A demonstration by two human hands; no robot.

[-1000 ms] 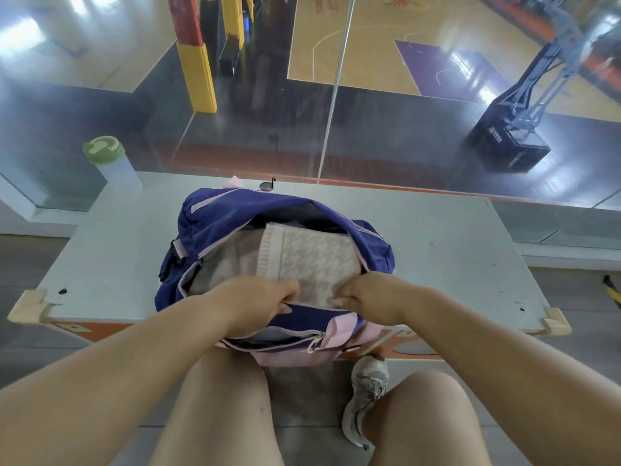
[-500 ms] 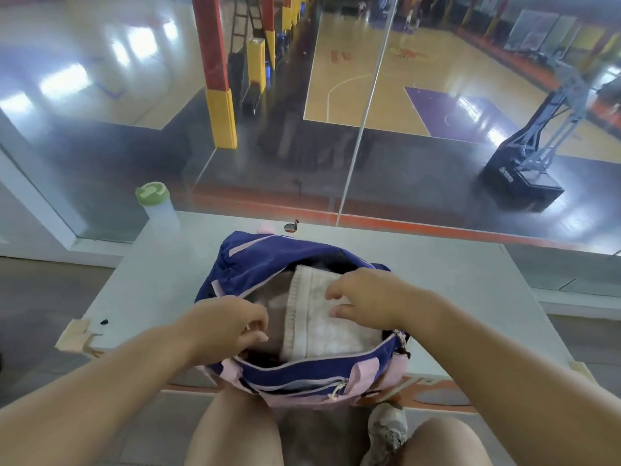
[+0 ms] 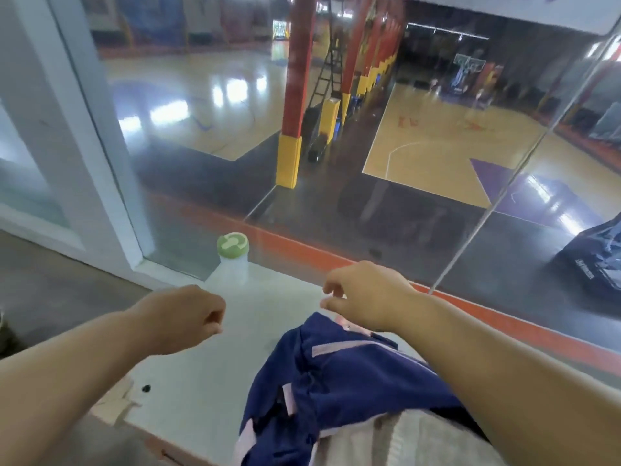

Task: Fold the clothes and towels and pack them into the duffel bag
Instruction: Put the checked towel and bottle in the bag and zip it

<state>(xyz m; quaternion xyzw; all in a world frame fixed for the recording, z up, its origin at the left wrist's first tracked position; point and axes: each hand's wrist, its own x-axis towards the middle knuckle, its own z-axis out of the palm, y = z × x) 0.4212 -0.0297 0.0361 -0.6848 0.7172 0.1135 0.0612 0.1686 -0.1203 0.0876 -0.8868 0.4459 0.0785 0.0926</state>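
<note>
Navy duffel bag (image 3: 353,381) lies low right on the table (image 3: 208,381), cropped, so I can't judge its axis; a towel (image 3: 386,442) fills its mouth. Bare tabletop opens left toward the bottle (image 3: 232,260). My left hand (image 3: 188,317) is fisted and empty. The right hand (image 3: 366,294) curls over the bag's far end, pinch unclear.

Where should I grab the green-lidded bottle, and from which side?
Grip the translucent body of the bottle just below its lid, coming from the near side with the left hand: it stands upright close to the glass, so the far side looks blocked.
</note>
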